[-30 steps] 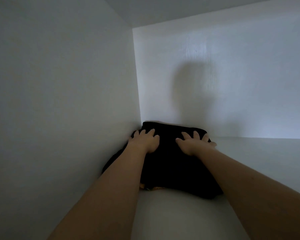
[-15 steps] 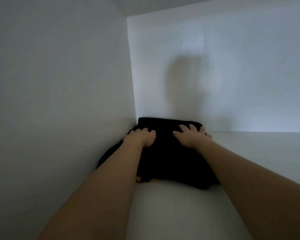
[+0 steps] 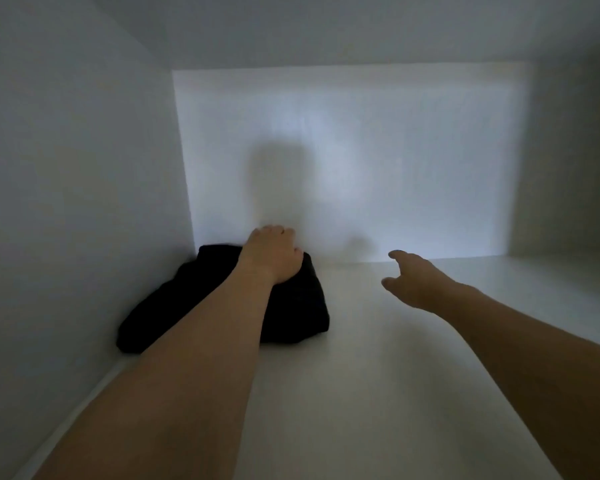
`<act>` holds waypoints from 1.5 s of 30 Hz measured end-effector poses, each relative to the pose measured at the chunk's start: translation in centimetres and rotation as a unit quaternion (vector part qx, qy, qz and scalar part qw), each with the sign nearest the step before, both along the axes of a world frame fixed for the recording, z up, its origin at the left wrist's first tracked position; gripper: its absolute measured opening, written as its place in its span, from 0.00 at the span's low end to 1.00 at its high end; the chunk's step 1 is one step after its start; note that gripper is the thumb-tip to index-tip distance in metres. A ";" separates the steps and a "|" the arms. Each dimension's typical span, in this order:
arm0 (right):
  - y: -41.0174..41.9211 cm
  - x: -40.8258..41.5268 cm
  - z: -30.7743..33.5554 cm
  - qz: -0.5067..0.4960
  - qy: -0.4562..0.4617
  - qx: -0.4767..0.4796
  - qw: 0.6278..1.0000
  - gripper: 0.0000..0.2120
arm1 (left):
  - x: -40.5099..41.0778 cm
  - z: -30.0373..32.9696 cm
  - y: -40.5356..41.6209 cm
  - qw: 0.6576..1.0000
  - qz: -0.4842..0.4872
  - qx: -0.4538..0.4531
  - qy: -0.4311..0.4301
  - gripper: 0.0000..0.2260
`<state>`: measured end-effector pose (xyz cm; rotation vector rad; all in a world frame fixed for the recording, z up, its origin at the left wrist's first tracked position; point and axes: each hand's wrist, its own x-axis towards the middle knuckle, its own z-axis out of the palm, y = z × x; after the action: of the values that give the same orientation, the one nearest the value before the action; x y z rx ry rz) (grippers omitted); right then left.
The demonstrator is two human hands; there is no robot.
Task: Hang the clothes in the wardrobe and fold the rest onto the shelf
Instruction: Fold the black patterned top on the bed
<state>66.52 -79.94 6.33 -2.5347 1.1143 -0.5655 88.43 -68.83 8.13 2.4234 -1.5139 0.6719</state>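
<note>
White shelf holding folded black garment, lower left; left hand pressing it, fingers hidden; right hand loose, empty; hanging unseen.

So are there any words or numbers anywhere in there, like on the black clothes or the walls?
None can be read. The folded black garment under the left hand shows no label or print, and the white shelf and back wall are plain.
</note>
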 end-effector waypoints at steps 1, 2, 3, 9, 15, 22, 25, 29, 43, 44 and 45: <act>0.1 -2.0 0.0 -0.015 0.002 -0.005 1.000 0.29 | -1.8 -0.2 -0.8 1.000 -0.028 0.003 -0.005 0.21; 0.1 -3.6 0.1 -0.026 0.007 -0.009 1.000 0.29 | -3.3 -0.4 -1.4 0.999 -0.051 0.006 -0.009 0.21; 0.2 -5.5 0.1 -0.039 0.013 -0.013 0.999 0.29 | -5.0 -0.6 -2.2 0.997 -0.075 0.008 -0.010 0.21; 2.2 -18.5 0.4 -0.136 0.043 -0.042 0.989 0.28 | -18.1 -0.7 -4.5 0.982 -0.187 0.010 0.005 0.22; 7.4 -30.5 -0.5 -0.211 0.023 -0.063 0.975 0.26 | -30.4 -0.7 -2.7 0.964 -0.264 -0.013 0.039 0.21; 15.6 -42.2 -4.2 -0.261 0.027 -0.057 0.963 0.26 | -42.7 -4.4 2.6 0.922 -0.382 -0.030 0.054 0.22; 19.1 -46.2 -6.4 -0.278 0.060 -0.030 0.958 0.26 | -46.9 -7.1 4.6 0.902 -0.429 -0.040 0.041 0.25; 21.9 -50.4 -8.8 -0.303 0.104 0.013 0.947 0.27 | -52.1 -9.7 5.4 0.872 -0.487 -0.006 0.052 0.27; 35.6 -64.6 -16.7 -0.452 0.074 0.140 0.878 0.25 | -66.8 -18.9 12.0 0.801 -0.570 0.170 0.072 0.30; 36.9 -66.0 -16.9 -0.467 0.069 0.140 0.871 0.25 | -68.3 -18.8 13.1 0.795 -0.574 0.178 0.077 0.27; 39.0 -67.8 -17.3 -0.482 0.064 0.141 0.862 0.25 | -70.3 -19.1 14.8 0.786 -0.583 0.189 0.080 0.23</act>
<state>-1.23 -40.94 -11.01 -1.6362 2.3119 -0.3893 18.13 -53.99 -10.99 1.1354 -2.7113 -0.1287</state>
